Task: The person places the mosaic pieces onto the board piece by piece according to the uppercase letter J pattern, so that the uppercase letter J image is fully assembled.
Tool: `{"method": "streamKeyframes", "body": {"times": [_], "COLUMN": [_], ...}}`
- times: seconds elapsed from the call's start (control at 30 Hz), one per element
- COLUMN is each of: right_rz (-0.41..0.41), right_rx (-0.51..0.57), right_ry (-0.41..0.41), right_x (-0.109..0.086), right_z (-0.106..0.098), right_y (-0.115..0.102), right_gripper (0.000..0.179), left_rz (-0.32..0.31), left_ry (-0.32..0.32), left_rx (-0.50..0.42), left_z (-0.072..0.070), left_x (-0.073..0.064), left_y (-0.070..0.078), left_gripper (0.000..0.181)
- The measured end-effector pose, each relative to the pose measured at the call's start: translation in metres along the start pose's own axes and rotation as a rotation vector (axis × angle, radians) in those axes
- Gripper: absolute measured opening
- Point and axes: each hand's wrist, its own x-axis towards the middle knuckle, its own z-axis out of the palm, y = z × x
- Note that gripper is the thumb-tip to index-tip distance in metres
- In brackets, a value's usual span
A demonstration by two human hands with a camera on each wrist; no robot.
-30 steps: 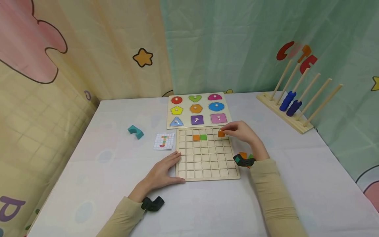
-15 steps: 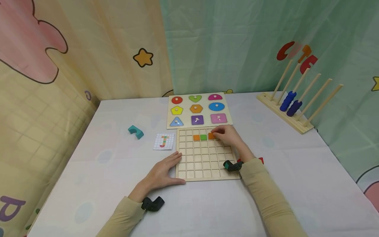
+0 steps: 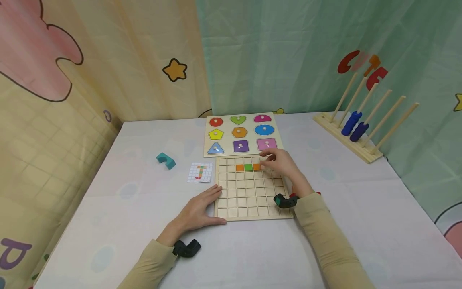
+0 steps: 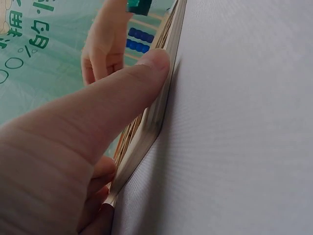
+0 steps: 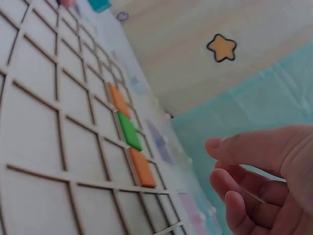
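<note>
A wooden grid board (image 3: 240, 201) lies on the table, its second row bearing an orange tile (image 3: 240, 167), a green tile (image 3: 248, 167) and another orange tile (image 3: 256, 167) side by side. All three sit flat in their cells in the right wrist view. My right hand (image 3: 282, 163) hovers just right of the last orange tile; its fingers (image 5: 230, 183) are loosely bent and hold nothing. At the board's left edge rests my left hand (image 3: 196, 208), fingers extended, thumb (image 4: 132, 85) against the near edge. A small card (image 3: 199, 172) with a printed coloured grid pattern lies left of the board.
Behind the board lies a knobbed shape puzzle (image 3: 228, 145). A teal curved block (image 3: 166, 160) is at the left. A peg stand (image 3: 348, 140) with blue beads stands at the back right. Red pieces (image 3: 318, 193) show partly behind my right forearm.
My right hand brought an orange tile leftward to the cell beside the green tile, set it down and let go, then drew slightly right. The left hand stayed still.
</note>
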Motion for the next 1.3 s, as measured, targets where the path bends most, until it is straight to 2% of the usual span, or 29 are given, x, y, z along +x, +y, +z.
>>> {"method": "streamKeyframes", "body": {"times": [0.13,0.33,0.5,0.63,0.87,1.13,1.3], "right_rz": [-0.042,-0.087,-0.132,-0.139,-0.083,-0.063,-0.053], "right_rx": [0.047,0.042,0.043,0.036,0.005,0.018,0.042], "right_ry": [0.034,0.085,0.101,0.084,0.01,-0.08,-0.137], "right_x": [-0.007,-0.023,-0.034,-0.042,-0.057,-0.064,-0.066], "right_z": [-0.021,-0.054,-0.076,-0.087,-0.092,-0.076,-0.069], "right_y": [-0.013,-0.029,-0.027,-0.02,0.008,0.051,0.064], "right_gripper": [0.036,0.038,0.039,0.04,0.042,0.044,0.045], "left_rz": [0.0,-0.005,-0.011,-0.018,-0.018,-0.02,-0.028], "left_ry": [-0.002,-0.006,-0.015,-0.015,-0.013,-0.014,-0.015], "left_rx": [-0.003,0.0,0.002,0.006,0.01,0.006,0.0], "left_z": [0.0,0.0,0.001,0.0,0.0,-0.001,-0.001], "left_x": [0.0,0.0,0.0,0.0,0.0,0.0,0.0], "left_y": [0.0,0.0,0.0,-0.001,-0.001,0.001,0.002], "left_gripper": [0.096,0.096,0.096,0.096,0.096,0.095,0.095]}}
